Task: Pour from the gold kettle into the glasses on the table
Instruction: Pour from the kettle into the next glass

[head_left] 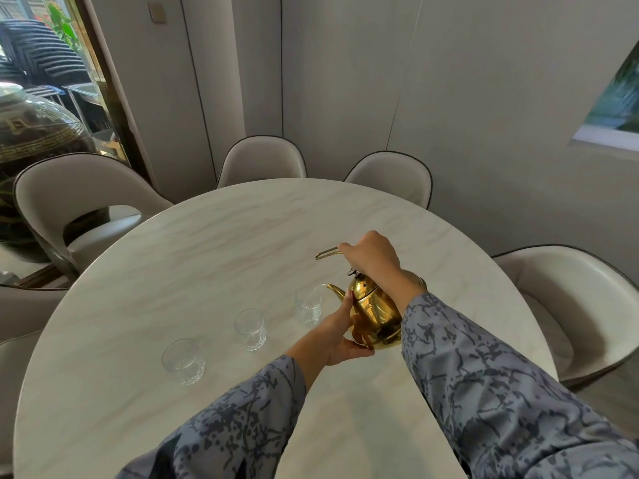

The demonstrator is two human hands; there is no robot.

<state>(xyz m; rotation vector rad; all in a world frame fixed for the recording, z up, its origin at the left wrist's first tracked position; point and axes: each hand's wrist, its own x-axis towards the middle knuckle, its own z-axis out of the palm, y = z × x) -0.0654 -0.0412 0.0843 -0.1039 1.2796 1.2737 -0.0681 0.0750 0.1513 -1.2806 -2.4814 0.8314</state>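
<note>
The gold kettle [371, 307] hangs tilted to the left above the round marble table [214, 243]. Its spout tip is over the rim of the right glass [308, 307]. My right hand [371, 257] grips the kettle's thin top handle from above. Cupped under the kettle's base and left side is my left hand [337, 335]. Two more clear glasses stand in a diagonal row toward me on the left: the middle glass [249, 329] and the near glass [183, 361]. Whether liquid is flowing cannot be told.
Beige chairs ring the table: one at the left [69, 191], two at the far side [262, 160] [394, 174] and one at the right [567, 305]. A large dark patterned vase [31, 140] stands behind the left chair.
</note>
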